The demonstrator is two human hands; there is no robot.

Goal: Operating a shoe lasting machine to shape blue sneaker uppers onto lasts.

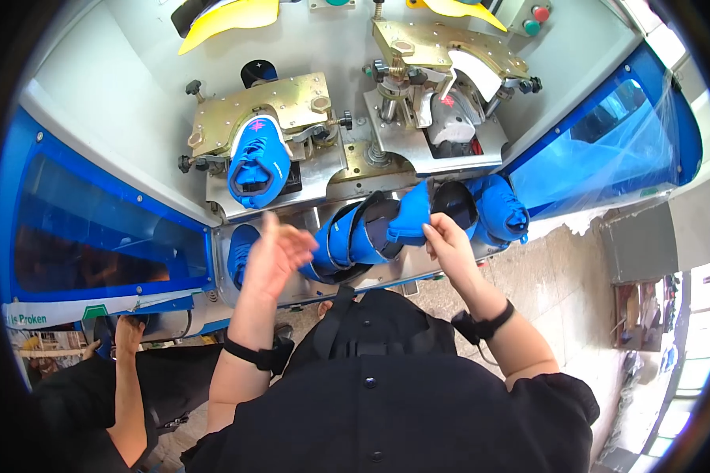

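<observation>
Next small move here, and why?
Probably bring the left hand, open and off the work, onto the blue shoe upper. Only the right hand pinches it at one end, so it hangs unsupported over the machine's front ledge.

Blue shoe upper (371,229) in right hand (450,244): cloth, matt, with darker smooth lining. Shoe on left clamp (256,162): blue knit-look cloth, glossy white sole edge. Clamp plates (272,106): brass-toned metal, dull sheen, bolted. Machine body (118,94): painted metal, smooth grey-white. Side guards (95,229): glossy blue see-through plastic. Yellow covers (229,17): smooth plastic. Floor (552,284): rough, matt concrete.
</observation>
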